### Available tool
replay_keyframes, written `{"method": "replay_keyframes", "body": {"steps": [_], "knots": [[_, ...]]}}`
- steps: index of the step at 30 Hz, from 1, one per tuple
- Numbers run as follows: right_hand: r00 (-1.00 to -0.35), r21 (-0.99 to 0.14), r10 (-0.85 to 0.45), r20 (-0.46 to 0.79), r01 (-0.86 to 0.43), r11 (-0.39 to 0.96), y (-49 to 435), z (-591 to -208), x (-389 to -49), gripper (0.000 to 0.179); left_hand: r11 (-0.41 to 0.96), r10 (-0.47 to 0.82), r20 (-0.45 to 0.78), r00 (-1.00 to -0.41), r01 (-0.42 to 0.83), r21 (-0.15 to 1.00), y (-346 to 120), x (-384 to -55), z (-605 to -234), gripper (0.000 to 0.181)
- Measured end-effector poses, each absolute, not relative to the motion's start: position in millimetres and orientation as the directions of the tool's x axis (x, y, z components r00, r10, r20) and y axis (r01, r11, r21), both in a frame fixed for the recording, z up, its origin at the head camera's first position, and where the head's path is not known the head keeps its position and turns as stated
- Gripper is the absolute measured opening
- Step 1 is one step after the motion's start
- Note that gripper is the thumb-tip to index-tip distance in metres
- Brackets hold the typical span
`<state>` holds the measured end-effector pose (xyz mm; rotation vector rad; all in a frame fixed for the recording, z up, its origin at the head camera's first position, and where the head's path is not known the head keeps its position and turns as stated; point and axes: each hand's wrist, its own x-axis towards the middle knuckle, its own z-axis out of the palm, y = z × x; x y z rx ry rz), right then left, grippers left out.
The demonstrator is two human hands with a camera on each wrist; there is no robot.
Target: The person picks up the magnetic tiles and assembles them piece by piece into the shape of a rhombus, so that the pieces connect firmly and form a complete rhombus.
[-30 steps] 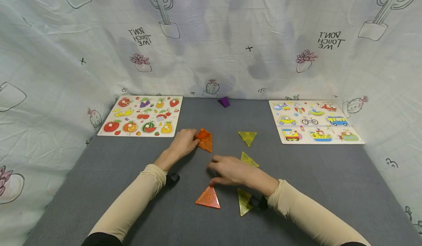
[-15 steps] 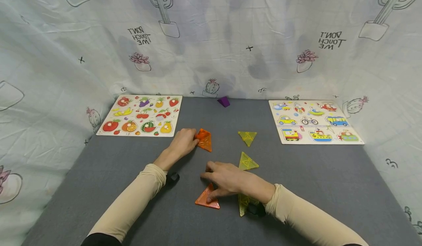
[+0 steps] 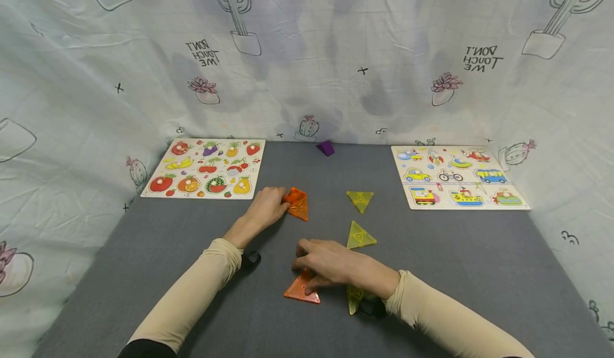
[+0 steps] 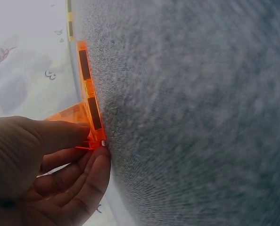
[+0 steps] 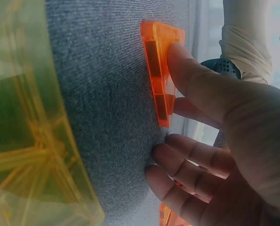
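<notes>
My left hand (image 3: 267,207) pinches an orange see-through magnetic tile (image 3: 299,203) between thumb and fingertips. Another orange piece (image 4: 67,113) slants up behind that tile's edge in the left wrist view, partly hidden by the thumb. Closer to the body, my right hand (image 3: 331,262) grips a flat orange triangular magnetic tile (image 3: 296,289). In the right wrist view the thumb lies on this tile (image 5: 158,82) and the index finger reaches behind it, while the other fingers are bent, apart from it. Under the right wrist lies a yellow triangular tile (image 3: 354,298), partly covered.
Two more yellow triangular tiles, a middle one (image 3: 360,236) and a farther one (image 3: 360,201), lie right of centre. A purple piece (image 3: 326,148) sits by the back curtain. A fruit puzzle board (image 3: 225,174) lies back left, a vehicle puzzle board (image 3: 443,190) back right.
My right hand has moved toward the body and slightly left, from above the near orange tile down onto it. My left hand stays in place on its orange tile.
</notes>
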<state>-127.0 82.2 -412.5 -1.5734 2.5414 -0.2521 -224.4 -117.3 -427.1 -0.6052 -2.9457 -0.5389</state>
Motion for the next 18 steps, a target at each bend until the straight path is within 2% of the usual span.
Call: {"method": "replay_keyframes", "body": {"steps": [8, 18], "knots": [[-0.435, -0.207, -0.900, -0.014, -0.880, 0.428, 81.3, -413.4, -125.4, 0.027, 0.850, 0.372, 0.172, -0.912, 0.409, 0.331, -117.8, -223.5, -426.6, 0.014], [-0.453, -0.191, -0.888, -0.080, -0.867, 0.460, 81.8, -409.6, -121.5, 0.047, 0.844, 0.384, 0.168, -0.908, 0.419, 0.336, -118.3, -222.2, -424.4, 0.017]]}}
